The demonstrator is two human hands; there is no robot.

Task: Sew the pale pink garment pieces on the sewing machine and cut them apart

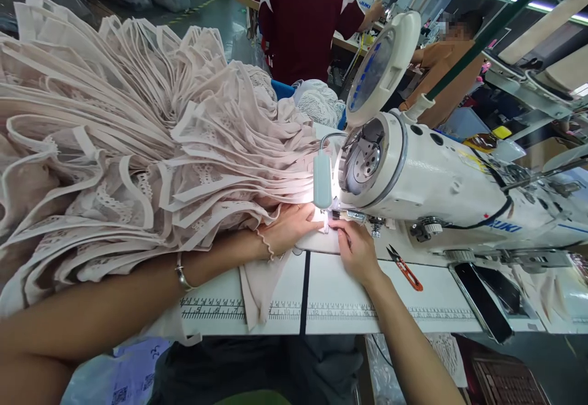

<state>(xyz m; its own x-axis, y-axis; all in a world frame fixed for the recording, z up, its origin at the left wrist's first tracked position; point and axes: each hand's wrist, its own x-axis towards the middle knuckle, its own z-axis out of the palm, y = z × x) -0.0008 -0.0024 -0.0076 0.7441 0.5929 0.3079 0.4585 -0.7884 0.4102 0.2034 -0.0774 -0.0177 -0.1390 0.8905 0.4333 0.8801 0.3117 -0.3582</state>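
Observation:
My left hand [290, 228] lies beside the needle area of a white sewing machine [408, 166], palm down, with its fingers stretched over pale pink fabric [261, 291]. That fabric hangs down over the table's front edge below the wrist. Close to the needle, my right hand [357, 249] pinches a small light fabric edge [326, 222] between thumb and forefinger. A small lamp [322, 178] lights this spot and hides part of the needle. A large heap of pale pink lace-trimmed garments [151, 141] reaches up to my left hand and forearm.
Orange thread snips [405, 268] lie right of my right hand. Further right is a dark phone [480, 301]. A ruler tape [340, 312] runs along the table's front. A round magnifier [383, 68] rises over the machine. Two people [303, 19] are beyond.

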